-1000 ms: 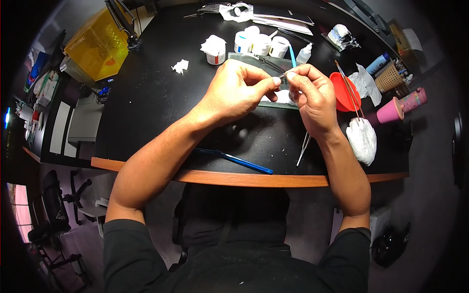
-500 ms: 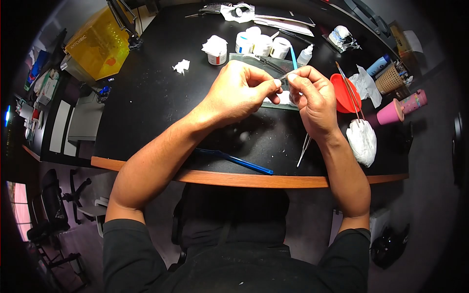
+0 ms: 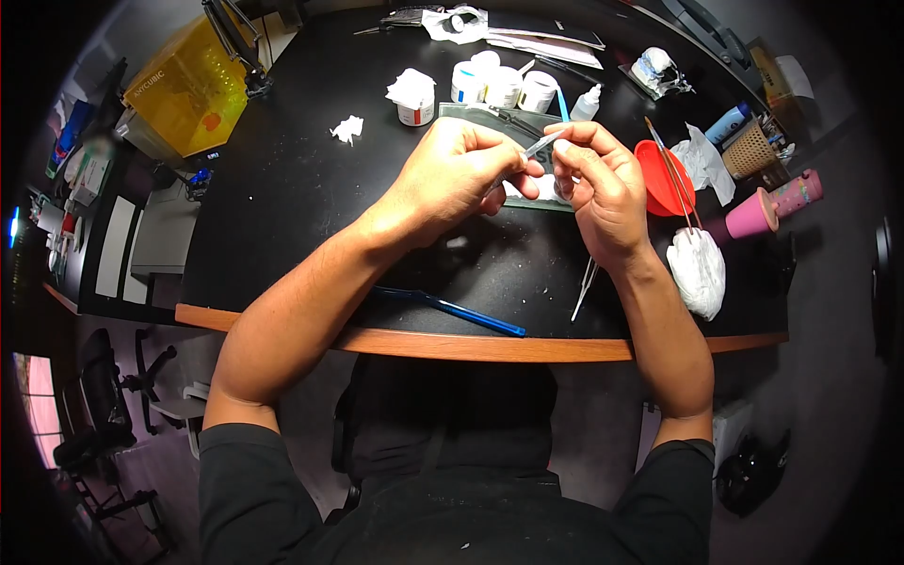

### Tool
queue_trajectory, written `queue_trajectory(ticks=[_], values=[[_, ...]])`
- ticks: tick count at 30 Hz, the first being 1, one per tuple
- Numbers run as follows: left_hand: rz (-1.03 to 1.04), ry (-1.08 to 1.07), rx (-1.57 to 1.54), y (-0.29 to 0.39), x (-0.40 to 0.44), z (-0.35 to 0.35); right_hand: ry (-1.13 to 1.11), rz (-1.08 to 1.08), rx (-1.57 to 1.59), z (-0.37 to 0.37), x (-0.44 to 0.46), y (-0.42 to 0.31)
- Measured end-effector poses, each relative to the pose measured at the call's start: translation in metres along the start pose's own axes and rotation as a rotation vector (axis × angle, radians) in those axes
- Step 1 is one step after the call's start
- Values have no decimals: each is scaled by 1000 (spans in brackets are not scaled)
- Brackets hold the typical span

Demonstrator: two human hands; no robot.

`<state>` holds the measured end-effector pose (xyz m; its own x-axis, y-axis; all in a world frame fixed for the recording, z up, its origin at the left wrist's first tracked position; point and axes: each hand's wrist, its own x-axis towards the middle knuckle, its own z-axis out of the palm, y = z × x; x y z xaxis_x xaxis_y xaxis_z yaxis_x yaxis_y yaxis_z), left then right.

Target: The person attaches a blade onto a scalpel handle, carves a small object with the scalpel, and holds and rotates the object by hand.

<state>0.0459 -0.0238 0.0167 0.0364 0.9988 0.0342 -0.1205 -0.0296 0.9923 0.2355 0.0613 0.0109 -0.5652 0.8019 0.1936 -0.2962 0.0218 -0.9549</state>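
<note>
Between both sets of fingertips a thin, pale, see-through-looking strip (image 3: 541,145) is stretched at a slant. My left hand (image 3: 460,174) pinches its lower left end, and my right hand (image 3: 603,184) holds the upper right end between thumb and forefinger. Both hands are raised over a glass slab (image 3: 452,111) on the black desk. Some white material (image 3: 549,191) lies on the slab, partly behind my fingers. A light-blue stick (image 3: 563,104) stands out just behind my right fingertips. Below my right wrist lie metal tweezers (image 3: 585,290), their upper part hidden.
White jars (image 3: 502,88) and a dropper bottle (image 3: 586,104) stand behind the slab. To the right are a red bowl (image 3: 654,188), brushes (image 3: 673,169), a wad of white tissue (image 3: 697,273) and a pink cup (image 3: 753,218). A blue handled tool (image 3: 471,318) lies near the wooden desk edge (image 3: 490,347).
My fingertips have drawn slightly apart, and more of the pale strip shows between them. The left hand has shifted a little left and down; other things stay in place.
</note>
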Motion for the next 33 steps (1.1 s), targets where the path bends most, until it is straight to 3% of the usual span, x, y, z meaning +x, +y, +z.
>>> queue_trajectory(ticks=[7, 14, 26, 33], values=[[-19, 31, -28, 1, 0, 1, -48, 27, -35, -2, 0, 1], [116, 88, -48, -2, 3, -4, -78, 24, -101, -2, -1, 3], [171, 159, -66, -5, 8, -5, -157, 73, -227, -7, -1, 8], [320, 129, -99, -17, 12, 0, -136, -152, -320, 13, -10, 6]])
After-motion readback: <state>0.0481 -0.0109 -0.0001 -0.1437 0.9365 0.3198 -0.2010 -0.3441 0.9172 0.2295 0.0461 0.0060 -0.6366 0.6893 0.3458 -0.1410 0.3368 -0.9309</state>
